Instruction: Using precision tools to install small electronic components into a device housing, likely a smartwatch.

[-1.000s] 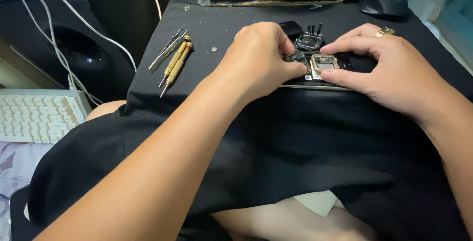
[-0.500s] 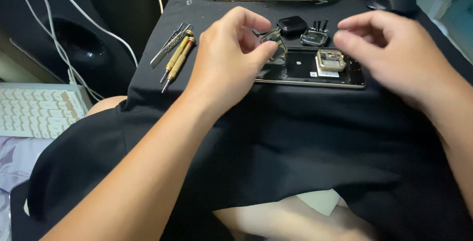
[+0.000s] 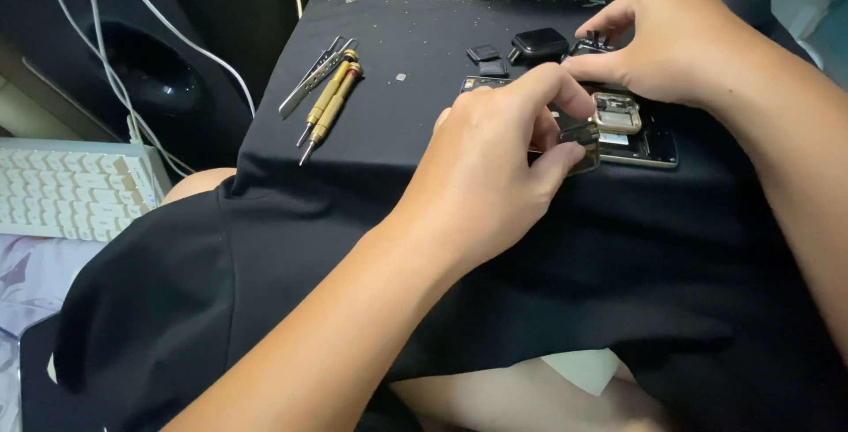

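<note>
Left hand point(image 3: 495, 167): pinches small dark part point(image 3: 585, 136), lifted for handling.
Right hand point(image 3: 680, 39): fingertips steady opened phone point(image 3: 636, 140); grip probably empty.
Screwdrivers point(image 3: 331, 105): parked aside.

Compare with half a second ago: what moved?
The left hand dropped from above the opened phone onto it and now pinches a small dark part at its middle. The right hand shifted left, fingertips resting by the phone's upper edge. The screwdrivers, tweezers and loose dark parts stayed put.
</note>
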